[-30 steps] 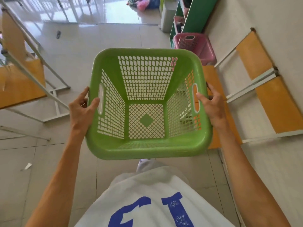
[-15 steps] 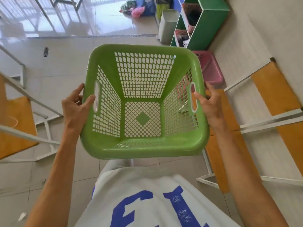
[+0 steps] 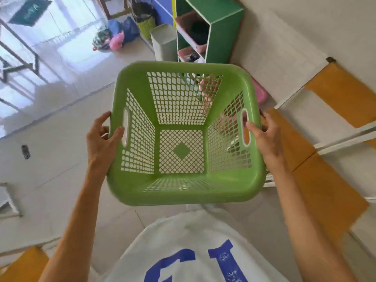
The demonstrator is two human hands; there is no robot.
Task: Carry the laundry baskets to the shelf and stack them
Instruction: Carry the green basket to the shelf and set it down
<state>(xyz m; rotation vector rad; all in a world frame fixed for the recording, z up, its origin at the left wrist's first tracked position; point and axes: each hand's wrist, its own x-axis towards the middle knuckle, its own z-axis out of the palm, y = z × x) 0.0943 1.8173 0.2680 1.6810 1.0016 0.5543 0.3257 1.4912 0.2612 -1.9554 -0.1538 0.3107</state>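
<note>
Green basket [image 3: 184,186]: up in the air in front of the person's chest, open side up, nothing inside, mesh floor showing the tiles below
Left hand [image 3: 101,139]: clamped on the green basket's left rim right at the handle slot, thumb hooked over the lip to the inside, fingers out of sight behind the wall
Right hand [image 3: 265,137]: gripping the opposite rim by the other slot, thumb over the lip, fingers wrapped under the edge outside
Why this hold: 2 hands on 2 opposite handles, so I judge the load is balanced and the green basket rides level, mouth kept clear for nesting
Basket against the grip: its body hangs between the 2 hands, rim at palm height, tub dropping below them
Green shelf [image 3: 223,27]: beyond the green basket's far rim, a little right, against the wall
Pink basket [image 3: 260,92]: on the floor just past the green basket's far right corner, mostly hidden behind it, near the green shelf's foot
Grey bin [image 3: 164,43]: beyond the far rim, just left of the green shelf
Orange folding frames [image 3: 335,92]: right of the green basket, along the wall
Stage: carry under way, I'd say; the pink basket looks the likely one to stack into, not yet reached
</note>
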